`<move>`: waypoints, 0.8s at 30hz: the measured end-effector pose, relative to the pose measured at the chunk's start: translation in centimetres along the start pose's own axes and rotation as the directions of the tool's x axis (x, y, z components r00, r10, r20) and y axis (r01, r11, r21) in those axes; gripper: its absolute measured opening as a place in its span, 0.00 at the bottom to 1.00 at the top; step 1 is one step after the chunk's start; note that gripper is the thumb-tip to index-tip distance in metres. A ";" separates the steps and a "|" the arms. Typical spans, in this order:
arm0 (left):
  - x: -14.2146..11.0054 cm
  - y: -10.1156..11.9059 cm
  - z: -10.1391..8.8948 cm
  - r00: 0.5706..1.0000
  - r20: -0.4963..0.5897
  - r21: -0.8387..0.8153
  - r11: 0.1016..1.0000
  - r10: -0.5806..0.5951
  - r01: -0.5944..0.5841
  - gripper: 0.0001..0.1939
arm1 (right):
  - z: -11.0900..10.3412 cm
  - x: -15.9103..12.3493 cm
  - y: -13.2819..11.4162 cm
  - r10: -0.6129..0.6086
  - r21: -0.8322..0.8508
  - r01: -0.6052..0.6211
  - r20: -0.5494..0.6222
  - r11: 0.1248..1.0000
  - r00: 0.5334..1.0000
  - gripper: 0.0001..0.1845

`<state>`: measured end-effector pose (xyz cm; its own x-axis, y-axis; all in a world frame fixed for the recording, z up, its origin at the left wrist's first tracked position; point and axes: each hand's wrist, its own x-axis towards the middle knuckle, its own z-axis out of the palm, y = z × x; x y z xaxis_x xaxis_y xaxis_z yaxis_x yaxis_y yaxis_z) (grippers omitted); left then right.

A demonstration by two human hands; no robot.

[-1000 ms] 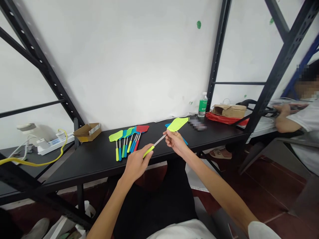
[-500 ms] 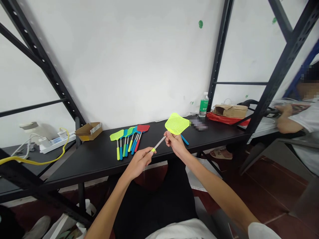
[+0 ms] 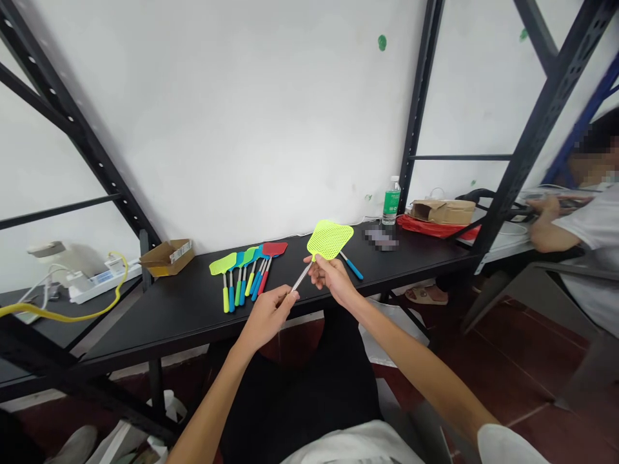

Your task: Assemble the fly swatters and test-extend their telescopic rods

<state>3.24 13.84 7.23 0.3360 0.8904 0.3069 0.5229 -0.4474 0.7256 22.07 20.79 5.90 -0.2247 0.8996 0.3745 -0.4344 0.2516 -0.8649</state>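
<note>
Head view: one lime-yellow swatter (image 3: 330, 238) is suspended in front of the desk (image 3: 159, 317), held by both hands. Its perforated paddle faces upward and points away from the person; its metal rod slopes down toward the left hand.

Left hand (image 3: 265, 316): fingers closed around the lower end of the swatter, covering most or all of the grip. Right hand (image 3: 333, 277): fingers narrowed to a pinch at the neck, where rod and paddle meet.

Behind and to the right of the right hand, a blue-handled swatter (image 3: 354, 268) rests on the desk, its upper part hidden by the held paddle. To the left, a row of swatters (image 3: 243, 277) lies with paddles overlapping toward the wall and handles toward the person. Colors include yellow, blue and green, with a red unit at the right end.

Left of the row: an open cardboard box (image 3: 167, 259). Right rear of the desk: a green-labeled bottle (image 3: 391, 203), with a blurred object (image 3: 381, 239) just in front. Farther right, a brown carton (image 3: 445, 212) sits on red material (image 3: 416, 225).
</note>
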 end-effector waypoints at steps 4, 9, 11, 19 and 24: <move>-0.1 0.3 -0.2 0.999 -0.046 0.153 0.988 0.022 -0.015 0.20 | 0.1 -0.1 0.2 -0.039 -0.044 0.037 -0.043 0.998 0.998 0.25; -0.3 0.6 -0.4 0.996 -0.079 0.231 0.973 0.032 -0.013 0.21 | 0.3 -0.1 0.4 -0.083 -0.067 0.080 -0.047 0.995 0.995 0.25; -0.3 0.7 -0.5 0.997 -0.068 0.195 0.981 0.025 -0.011 0.21 | 0.3 -0.2 0.5 -0.089 -0.066 0.087 -0.026 0.994 0.996 0.25; -0.4 0.6 -0.6 0.997 0.058 -0.182 0.982 -0.050 0.059 0.21 | 0.4 -0.4 0.2 -0.092 -0.035 0.093 0.024 0.995 0.995 0.24; -0.4 0.4 -0.6 0.994 0.098 -0.242 0.967 -0.054 0.077 0.20 | 0.2 -0.4 -0.4 -0.072 -0.015 0.074 0.071 0.997 0.995 0.21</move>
<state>2.86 13.41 7.74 0.3825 0.9009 0.2052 0.3422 -0.3444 0.8742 22.14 20.29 6.15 -0.2541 0.8514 0.4589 -0.4366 0.3224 -0.8399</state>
